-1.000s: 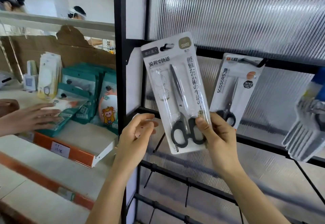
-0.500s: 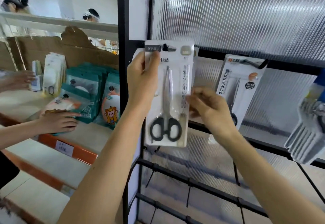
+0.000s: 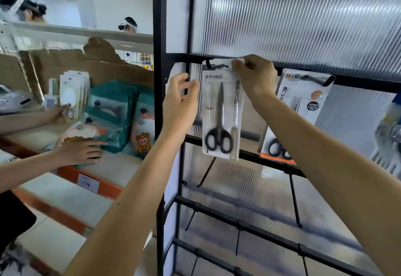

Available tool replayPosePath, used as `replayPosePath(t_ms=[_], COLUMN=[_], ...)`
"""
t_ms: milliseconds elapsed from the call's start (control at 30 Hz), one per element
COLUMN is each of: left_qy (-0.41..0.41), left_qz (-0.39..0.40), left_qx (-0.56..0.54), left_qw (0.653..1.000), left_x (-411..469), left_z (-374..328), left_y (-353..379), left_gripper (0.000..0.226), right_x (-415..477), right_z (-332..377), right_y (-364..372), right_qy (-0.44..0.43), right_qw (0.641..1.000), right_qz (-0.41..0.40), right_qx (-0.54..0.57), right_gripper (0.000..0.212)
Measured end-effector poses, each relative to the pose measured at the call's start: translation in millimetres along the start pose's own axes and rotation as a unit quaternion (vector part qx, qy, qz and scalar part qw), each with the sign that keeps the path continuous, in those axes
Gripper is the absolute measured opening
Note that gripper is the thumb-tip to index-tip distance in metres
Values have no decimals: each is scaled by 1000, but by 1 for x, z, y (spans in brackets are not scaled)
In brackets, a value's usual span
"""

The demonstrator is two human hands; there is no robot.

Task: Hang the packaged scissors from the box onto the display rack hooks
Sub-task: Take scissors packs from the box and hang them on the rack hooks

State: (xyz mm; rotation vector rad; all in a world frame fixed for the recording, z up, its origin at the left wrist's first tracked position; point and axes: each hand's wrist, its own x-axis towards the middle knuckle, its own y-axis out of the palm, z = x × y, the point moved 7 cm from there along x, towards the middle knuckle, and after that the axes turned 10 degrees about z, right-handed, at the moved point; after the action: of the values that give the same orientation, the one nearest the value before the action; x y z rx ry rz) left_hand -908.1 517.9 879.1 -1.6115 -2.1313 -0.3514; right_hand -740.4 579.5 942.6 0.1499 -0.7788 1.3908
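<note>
Scissors pack (image 3: 220, 121) hangs upright at frame centre, flat against the display rack (image 3: 158, 124). White card w/ clear blister, black-handled scissors inside, blades pointing to 12 o'clock. Its top hang slot sits at a black hook (image 3: 209, 65) on the upper crossbar, and the hook tip shows in front of the card.

R hand (image 3: 256, 76) is at 1 o'clock of the pack, thumb and fingers clamped on the card's top-right corner. L hand (image 3: 180, 104) is at 9 o'clock, just beside the card's left edge. Its fingers are loosely curved and apart, gripping nothing; can't tell if the fingertips touch the card.

Second scissors pack (image 3: 303, 111) hangs at 3 o'clock on its own hook, partly behind the R forearm. Ribbed translucent panel (image 3: 282, 15) backs the rack.

At 9 o'clock, well apart, a shelf (image 3: 71, 173) w/ orange front edge carries teal packets (image 3: 108, 111). Another person's hand (image 3: 80, 150) rests flat on a packet there.
</note>
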Motion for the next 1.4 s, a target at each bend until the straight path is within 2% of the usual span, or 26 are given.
replayPosePath(t_ms=[100,200,300,367,433,500,567,633,800,900,1000,1133,1233,1300,1400], left_qy=[15,43,49,53,64,91,121,139,170,164,128,74,78,69,10], left_qz=[43,99,168,205,230,276,342,419,602,697,783,851,881,892,898], left_qx=[64,118,148,146,121,81,41,5,-48,-66,-59,8,76,102,122], left_qw=[997,987,973,966,963,954,931,897,779,695,605,519,460,435,422], left_x=[-8,-18,-30,-40,-50,-66,-89,-118,-221,-307,-408,-532,-610,-649,-688], left_z=[-4,-4,0,2,1,-8,-23,-39,-71,-85,-86,-59,-33,-18,-3], left_y=[5,15,30,45,64,96,136,181,308,380,447,525,568,591,624], left_gripper=[24,14,12,13,11,9,9,10,12,13,12,14,20,22,25], right_x=[18,28,15,-13,-51,-88,-129,-170,-299,-394,-495,-615,-690,-732,-783], right_z=[-18,-29,-38,-52,-74,-102,-121,-129,-150,-167,-179,-203,-221,-227,-239], right_y=[-5,-6,3,5,-2,-26,-66,-118,-278,-360,-421,-470,-499,-515,-538], right_qy=[45,68,69,60,75,122,163,191,288,368,461,572,633,666,698], right_qw=[998,996,997,996,990,980,970,969,955,912,846,770,721,691,659], right_qz=[-19,-17,10,58,122,158,167,134,-55,-180,-262,-279,-280,-277,-278], right_qx=[-51,-62,-41,17,18,10,64,87,52,0,-50,-45,-41,-47,-35], right_gripper=[27,38,12,49,57,41,23,18,17,29,20,16,11,10,22])
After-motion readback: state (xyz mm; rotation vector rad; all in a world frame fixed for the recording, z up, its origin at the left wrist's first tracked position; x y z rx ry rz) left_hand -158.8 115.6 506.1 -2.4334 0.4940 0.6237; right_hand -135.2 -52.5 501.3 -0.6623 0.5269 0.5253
